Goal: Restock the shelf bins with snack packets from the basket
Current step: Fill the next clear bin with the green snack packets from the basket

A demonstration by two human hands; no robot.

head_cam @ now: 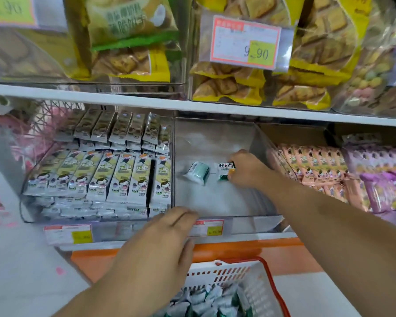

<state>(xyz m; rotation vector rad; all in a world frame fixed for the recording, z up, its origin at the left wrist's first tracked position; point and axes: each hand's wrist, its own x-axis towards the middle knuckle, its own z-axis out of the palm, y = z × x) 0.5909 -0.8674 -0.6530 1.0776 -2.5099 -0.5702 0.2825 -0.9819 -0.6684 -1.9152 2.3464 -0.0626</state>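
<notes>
A clear plastic shelf bin [217, 209] in the middle of the lower shelf holds two small green-and-white snack packets. One packet [198, 172] lies loose on the bin floor. My right hand [247, 169] reaches into the bin and grips the other packet [224, 170]. My left hand [160, 243] rests with fingers extended on the bin's front edge, holding nothing. Below, a white basket with red rim [258, 271] contains several more green-and-white packets [206, 303].
The bin to the left [96, 179] is packed with grey-and-yellow stick packets. Pink packets [316, 165] and purple packs [384, 184] fill the bins to the right. The upper shelf [146, 99] carries yellow biscuit bags [238, 88] and a price tag [245, 42].
</notes>
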